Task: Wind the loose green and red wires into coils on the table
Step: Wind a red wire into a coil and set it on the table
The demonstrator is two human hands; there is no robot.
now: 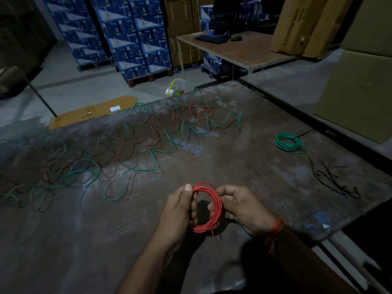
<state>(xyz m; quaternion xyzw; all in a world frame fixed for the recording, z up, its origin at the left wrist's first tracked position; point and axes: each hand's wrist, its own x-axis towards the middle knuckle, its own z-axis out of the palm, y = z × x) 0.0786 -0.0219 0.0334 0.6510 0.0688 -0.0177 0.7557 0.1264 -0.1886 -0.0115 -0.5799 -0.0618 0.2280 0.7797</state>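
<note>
A wound red wire coil (213,205) hangs just above the dark worn table (244,166), near its front edge. My left hand (179,211) grips the coil's left side, thumb on top. My right hand (244,206) pinches its right side. A short red end sticks out at the coil's bottom. A finished green coil (288,143) lies on the table at the right. Loose green wires (84,172) and loose red wires (191,115) sprawl tangled across the left and far middle of the table.
Short black wire pieces (333,179) lie at the right, below the green coil. A clear spool (177,89) stands at the table's far edge. Beyond are stacked blue cartons (127,35), a second table (237,49) with a keyboard, and cardboard boxes (360,92) at right.
</note>
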